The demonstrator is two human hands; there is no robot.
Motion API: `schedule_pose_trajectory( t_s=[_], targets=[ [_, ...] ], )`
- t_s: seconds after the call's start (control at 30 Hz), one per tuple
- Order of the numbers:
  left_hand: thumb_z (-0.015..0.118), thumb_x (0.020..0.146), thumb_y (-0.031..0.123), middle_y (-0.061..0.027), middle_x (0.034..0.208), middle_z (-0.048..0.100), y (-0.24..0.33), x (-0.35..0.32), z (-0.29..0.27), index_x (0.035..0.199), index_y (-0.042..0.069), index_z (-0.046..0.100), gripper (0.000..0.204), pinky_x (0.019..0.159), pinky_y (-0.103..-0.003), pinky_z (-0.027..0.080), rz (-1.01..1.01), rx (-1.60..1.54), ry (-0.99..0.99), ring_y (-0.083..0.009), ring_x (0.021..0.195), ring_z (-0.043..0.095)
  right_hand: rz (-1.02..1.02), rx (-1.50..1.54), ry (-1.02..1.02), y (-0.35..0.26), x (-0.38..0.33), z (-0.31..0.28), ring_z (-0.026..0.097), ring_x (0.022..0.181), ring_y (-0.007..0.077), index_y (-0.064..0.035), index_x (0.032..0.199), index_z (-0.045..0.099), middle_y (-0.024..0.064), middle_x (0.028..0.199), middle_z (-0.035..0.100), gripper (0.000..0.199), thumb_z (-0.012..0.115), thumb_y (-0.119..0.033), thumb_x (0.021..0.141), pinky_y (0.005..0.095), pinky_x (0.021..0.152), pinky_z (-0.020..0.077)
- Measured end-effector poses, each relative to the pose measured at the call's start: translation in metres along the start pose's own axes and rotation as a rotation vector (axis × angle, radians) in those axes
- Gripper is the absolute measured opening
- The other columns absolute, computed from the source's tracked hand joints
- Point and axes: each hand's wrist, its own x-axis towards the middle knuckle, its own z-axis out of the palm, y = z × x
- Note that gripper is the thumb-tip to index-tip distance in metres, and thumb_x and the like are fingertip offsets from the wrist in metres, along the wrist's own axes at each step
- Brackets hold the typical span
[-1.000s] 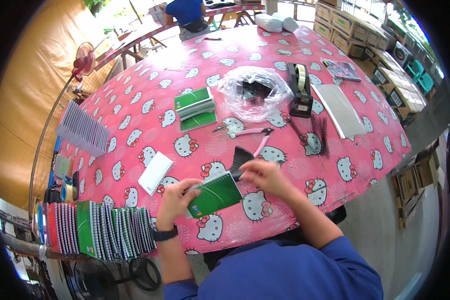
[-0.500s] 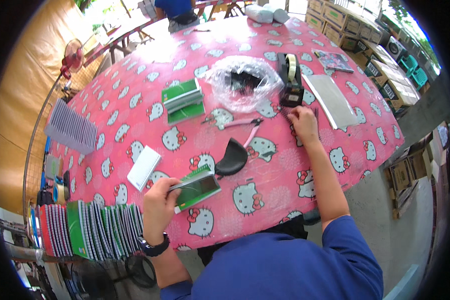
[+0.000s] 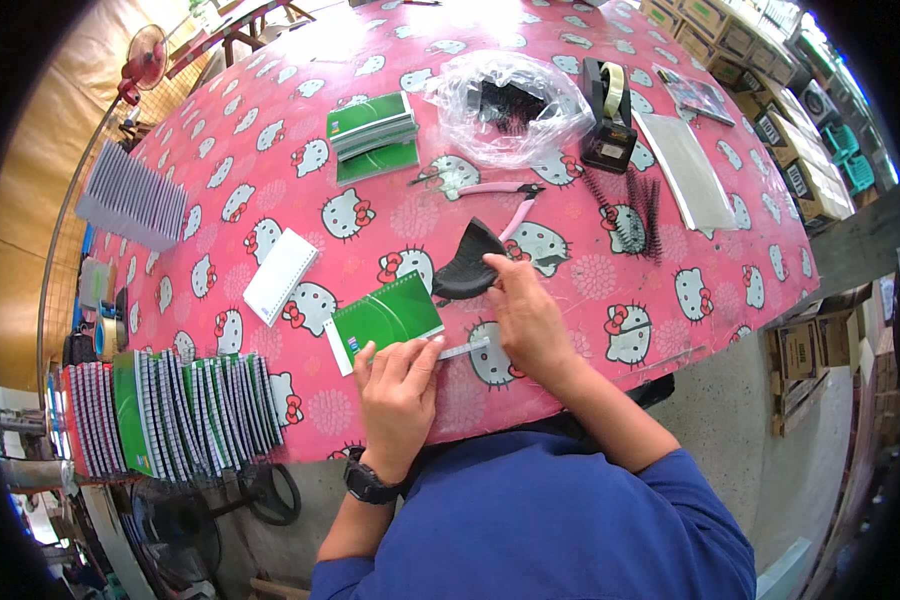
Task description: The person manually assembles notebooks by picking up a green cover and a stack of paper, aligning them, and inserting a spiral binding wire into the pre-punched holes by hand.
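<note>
A small green-covered notebook (image 3: 385, 318) lies at the near middle of the table, loose pages showing at its left edge and a white strip at its lower right. Across its near edge rest the spread fingers of my left hand (image 3: 398, 395). My right hand (image 3: 525, 312) has its thumb and index finger together at the right edge of a black curved pad (image 3: 470, 262); its other fingers are curled and partly hidden. Just beyond the pad are pink-handled cutting pliers (image 3: 505, 188). Several black spiral coils (image 3: 650, 215) lie farther right.
A green notebook stack (image 3: 372, 135), a plastic bag (image 3: 510, 110) of black coils and a tape dispenser (image 3: 608, 115) stand farther back. A white page block (image 3: 282, 275) lies left. Bound notebooks (image 3: 185, 415) and a page stack (image 3: 132, 195) line the left edge.
My right hand has left the black coils and moved left and nearer, to the black pad. My left hand has shifted from the notebook's left side to its near edge; the notebook now lies flatter.
</note>
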Motion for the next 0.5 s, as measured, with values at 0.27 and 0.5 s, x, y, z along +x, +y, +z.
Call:
schedule_pose_trajectory(
  t_s=[0.27, 0.5],
  targets=[
    [0.072, 0.073, 0.01, -0.0007, 0.086, 0.061, -0.001, -0.009, 0.009, 0.098, 0.011, 0.069, 0.025, 0.079, -0.035, 0.036, -0.017, -0.101, 0.099, -0.0196, 0.083, 0.056, -0.051, 0.224, -0.275, -0.005, 0.004, -0.027, 0.06, 0.08, 0.0265, -0.0041, 0.104, 0.061, 0.0103, 0.09, 0.059, 0.027, 0.063, -0.001, 0.077, 0.0342, 0.069, 0.0491],
    [0.074, 0.07, 0.016, 0.0008, 0.085, 0.061, -0.004, -0.006, 0.013, 0.094, 0.012, 0.068, 0.025, 0.076, -0.034, 0.034, 0.017, -0.062, 0.123, -0.0171, 0.082, 0.055, -0.139, 0.283, -0.506, 0.004, 0.008, -0.055, 0.06, 0.082, 0.0202, -0.0024, 0.092, 0.065, 0.0069, 0.086, 0.062, 0.023, 0.071, 0.002, 0.071, 0.0313, 0.073, 0.0481]
  ],
)
